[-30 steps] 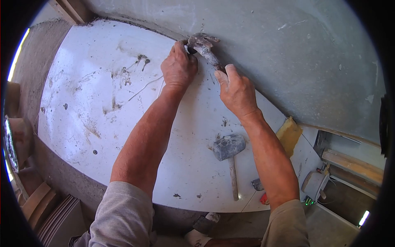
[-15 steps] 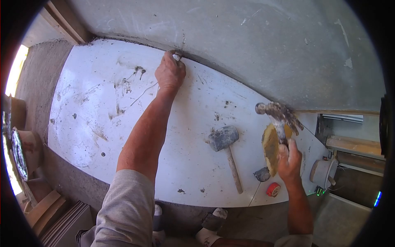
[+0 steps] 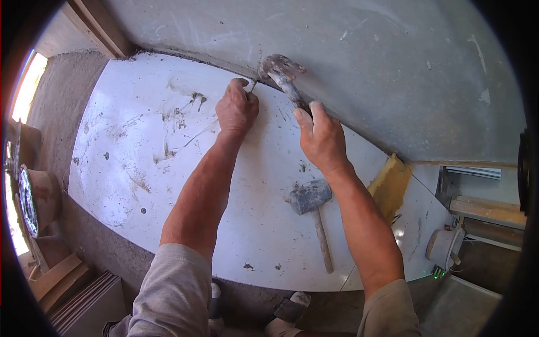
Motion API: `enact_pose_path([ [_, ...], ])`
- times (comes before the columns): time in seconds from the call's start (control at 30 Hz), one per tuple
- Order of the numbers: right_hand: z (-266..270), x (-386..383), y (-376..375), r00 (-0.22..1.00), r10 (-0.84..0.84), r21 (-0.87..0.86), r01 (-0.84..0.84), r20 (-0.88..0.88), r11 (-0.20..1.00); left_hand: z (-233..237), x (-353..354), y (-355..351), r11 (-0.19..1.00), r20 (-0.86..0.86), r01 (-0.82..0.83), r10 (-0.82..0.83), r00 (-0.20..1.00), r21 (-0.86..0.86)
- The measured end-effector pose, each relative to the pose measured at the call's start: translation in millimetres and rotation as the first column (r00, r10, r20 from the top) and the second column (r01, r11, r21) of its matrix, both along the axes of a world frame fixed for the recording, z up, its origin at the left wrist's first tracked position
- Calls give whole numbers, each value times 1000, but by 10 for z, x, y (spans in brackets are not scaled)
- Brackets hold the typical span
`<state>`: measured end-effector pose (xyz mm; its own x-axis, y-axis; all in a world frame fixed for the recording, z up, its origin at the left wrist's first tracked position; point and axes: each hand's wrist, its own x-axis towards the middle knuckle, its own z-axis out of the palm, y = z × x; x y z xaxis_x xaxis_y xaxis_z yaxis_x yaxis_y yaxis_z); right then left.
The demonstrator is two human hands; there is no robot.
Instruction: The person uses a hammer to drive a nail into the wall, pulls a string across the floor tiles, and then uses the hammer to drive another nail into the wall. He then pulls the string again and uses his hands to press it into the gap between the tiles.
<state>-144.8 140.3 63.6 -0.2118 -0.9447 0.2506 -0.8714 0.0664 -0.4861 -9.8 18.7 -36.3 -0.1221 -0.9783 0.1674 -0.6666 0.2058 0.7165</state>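
Observation:
My left hand (image 3: 238, 106) is closed against the white tiled floor (image 3: 140, 185) beside the wall base. A thin, stick-like piece (image 3: 253, 87) shows at its fingertips; I cannot tell what it is. Wrapped round the handle of a mortar-smeared claw hammer (image 3: 283, 78), my right hand (image 3: 323, 137) is to the right of the left one. The hammer head overlaps the wall foot, just right of the left fingertips. A rubber mallet (image 3: 310, 196) lies between my forearms, its wooden handle towards my feet.
The grey wall (image 3: 382, 84) runs along the far tile edge. Behind my right forearm lies a yellow sponge-like piece (image 3: 390, 185). A bucket (image 3: 441, 247) stands at the right, another bucket (image 3: 42, 199) at the left, and stacked tiles (image 3: 90, 303) at the lower left.
My right hand has swung the hammer up and left, from over the yellow piece to beside my left hand. The left hand stays at the wall base; the view has shifted slightly.

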Motion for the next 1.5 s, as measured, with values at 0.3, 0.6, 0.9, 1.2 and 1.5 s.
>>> enact_pose_path([
  [0.3,-276,56,-237,997,55,43,-53,-57,998,49,5,18,1000,1,20,-20,1000,4],
  [0.6,-269,57,-233,993,39,128,-25,-112,992,13,16,19,999,-12,13,-13,1000,-31],
  [0.9,199,-101,464,998,-31,150,22,58,988,30,143,107,998,-74,66,-65,995,3],
  [1.2,1216,-71,2083,963,-190,450,86,191,889,359,1131,1265,891,-55,-166,208,977,423],
  [1.5,1720,603,3357,882,-365,690,65,297,720,810,2539,3246,652,148,-333,322,935,681],
])
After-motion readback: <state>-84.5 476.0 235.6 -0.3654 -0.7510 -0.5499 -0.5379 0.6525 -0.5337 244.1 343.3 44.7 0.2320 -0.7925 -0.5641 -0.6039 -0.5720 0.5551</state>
